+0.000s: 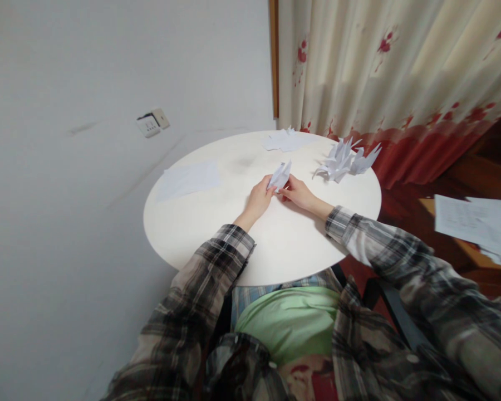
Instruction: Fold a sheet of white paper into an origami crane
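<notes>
Between my hands, above the middle of the round white table (217, 234), is a small folded piece of white paper (280, 175) with pointed tips. My left hand (259, 198) is closed on its left side, thumb along the lower edge. From the right, my right hand (297, 193) pinches the same folded paper near its lower corner. Some of the fingers are hidden behind the paper. To the right of my hands lies a pile of folded white paper shapes (338, 161) with pointed ends, several of them overlapping.
Flat white sheets (190, 179) lie at the table's left. More paper, some of it crumpled or folded (287, 140), is at the far edge. A grey wall (87, 223) borders the left; a curtain (359, 67) hangs behind. Printed papers (476, 223) rest on a wooden surface at right.
</notes>
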`<action>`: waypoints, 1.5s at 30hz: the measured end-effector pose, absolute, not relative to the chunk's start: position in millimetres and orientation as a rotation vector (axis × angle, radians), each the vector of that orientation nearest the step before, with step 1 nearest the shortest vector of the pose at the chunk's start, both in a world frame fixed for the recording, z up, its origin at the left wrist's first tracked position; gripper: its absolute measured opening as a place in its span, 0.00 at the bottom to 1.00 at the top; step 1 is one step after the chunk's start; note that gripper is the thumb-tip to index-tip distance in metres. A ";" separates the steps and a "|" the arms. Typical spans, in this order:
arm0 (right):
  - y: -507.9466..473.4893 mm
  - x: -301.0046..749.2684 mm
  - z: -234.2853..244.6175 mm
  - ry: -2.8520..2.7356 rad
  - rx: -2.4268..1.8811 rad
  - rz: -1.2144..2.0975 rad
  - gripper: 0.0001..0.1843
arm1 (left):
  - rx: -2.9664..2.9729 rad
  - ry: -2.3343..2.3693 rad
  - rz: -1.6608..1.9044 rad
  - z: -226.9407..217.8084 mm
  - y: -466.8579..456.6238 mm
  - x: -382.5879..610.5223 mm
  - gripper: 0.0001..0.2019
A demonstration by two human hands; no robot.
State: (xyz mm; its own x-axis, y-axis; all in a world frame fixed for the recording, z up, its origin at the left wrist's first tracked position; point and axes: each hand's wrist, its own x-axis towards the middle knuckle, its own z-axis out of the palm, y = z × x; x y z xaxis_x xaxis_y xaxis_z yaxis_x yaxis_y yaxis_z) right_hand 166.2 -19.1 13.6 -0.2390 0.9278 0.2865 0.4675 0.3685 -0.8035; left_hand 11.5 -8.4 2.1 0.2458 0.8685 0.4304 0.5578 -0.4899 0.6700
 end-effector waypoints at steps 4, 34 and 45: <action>-19.9 165.5 15.2 -1.852 -1.243 0.734 0.15 | 2.114 1.313 1.141 1.8 -8.7 12.5 0.20; -16.4 170.3 12.5 -1.783 -1.148 0.768 0.18 | 2.184 1.245 1.174 8.2 -11.8 13.1 0.23; -18.7 168.1 14.8 -1.744 -1.137 0.842 0.24 | 2.190 1.263 1.177 8.2 -11.6 12.1 0.24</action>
State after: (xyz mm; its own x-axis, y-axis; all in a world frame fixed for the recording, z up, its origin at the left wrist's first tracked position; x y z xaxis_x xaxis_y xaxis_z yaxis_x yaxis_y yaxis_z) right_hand 168.1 -18.7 14.8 -0.2088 0.9314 0.2980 0.3460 0.3554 -0.8683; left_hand 12.1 -11.6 8.2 0.2570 0.8354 0.4859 0.5431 -0.5407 0.6424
